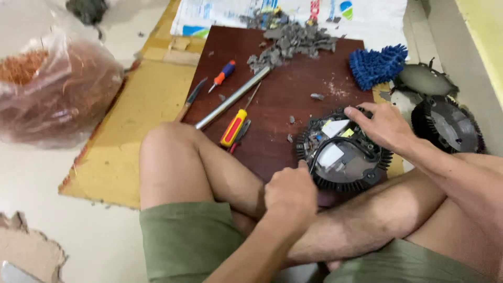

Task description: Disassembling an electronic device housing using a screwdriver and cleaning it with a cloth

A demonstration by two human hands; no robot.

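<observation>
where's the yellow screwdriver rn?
Head view, centre: the yellow screwdriver lies on the brown board, just right of the metal rod and left of the round finned housing.

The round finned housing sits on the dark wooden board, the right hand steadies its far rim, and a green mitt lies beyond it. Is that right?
Not quite: the head view shows the mitt is blue, not green. The rest holds: the round finned housing sits on the dark wooden board, and the right hand rests on its far rim.
</observation>
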